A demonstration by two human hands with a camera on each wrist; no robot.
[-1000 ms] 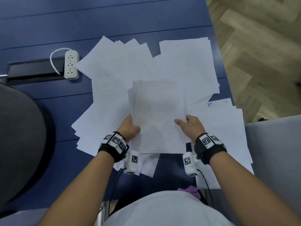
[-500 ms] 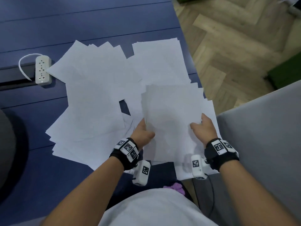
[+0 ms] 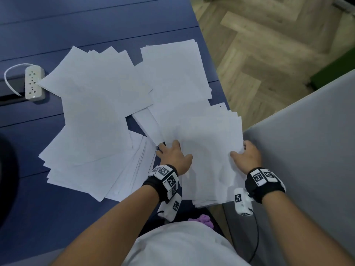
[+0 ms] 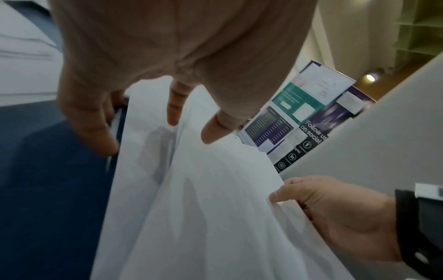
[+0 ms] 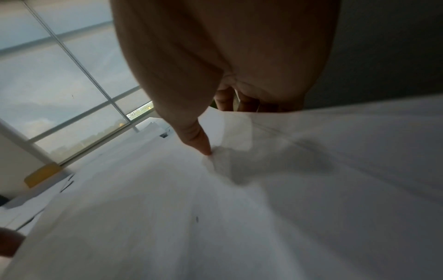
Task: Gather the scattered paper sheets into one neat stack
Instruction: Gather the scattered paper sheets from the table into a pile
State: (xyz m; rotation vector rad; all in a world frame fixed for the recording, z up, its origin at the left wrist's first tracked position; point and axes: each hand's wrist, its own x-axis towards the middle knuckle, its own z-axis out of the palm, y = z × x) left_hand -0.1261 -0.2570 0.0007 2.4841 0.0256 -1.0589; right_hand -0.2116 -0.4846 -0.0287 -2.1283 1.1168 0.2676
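A bundle of white sheets (image 3: 209, 156) lies at the table's near right corner, its near end past the table edge. My left hand (image 3: 175, 156) grips its left edge, thumb on top (image 4: 210, 136) and fingers under. On the right edge my right hand (image 3: 246, 155) pinches the sheets (image 5: 239, 189), thumb (image 5: 199, 144) pressed on top. More loose white sheets (image 3: 96, 121) fan across the blue table (image 3: 38, 217) to the left, and another pile (image 3: 174, 72) sits behind.
A white power strip (image 3: 33, 82) with its cord lies at the far left by a dark cable slot. A grey panel (image 3: 307, 150) stands right of the table. Wooden floor (image 3: 269, 45) shows beyond the table's right edge.
Both hands have carried the held bundle to the right, onto the sheets at the table's right corner, and lowered it. The head view has swung right as well.
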